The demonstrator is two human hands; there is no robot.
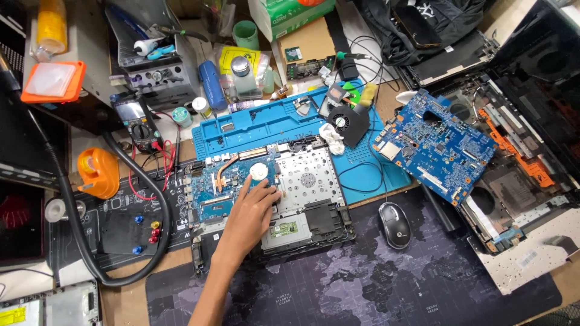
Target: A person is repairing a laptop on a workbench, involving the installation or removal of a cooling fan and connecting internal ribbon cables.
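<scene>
Left hand [251,211] presses a white wipe [259,171] with its fingertips (nothing gripped, fingers loosely spread) onto the opened laptop's blue board [211,190], right hand unseen; pressing hard risks smearing paste or bending the copper pipe [225,169].

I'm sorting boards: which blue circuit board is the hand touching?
The left hand touches the board inside the opened laptop; the loose board lies apart, far right.

A crowded repair corner, evenly lit.
The brown wooden counter [124,302] lies under a dark map-printed desk mat [362,290] and a blue silicone work mat [266,124].
</scene>
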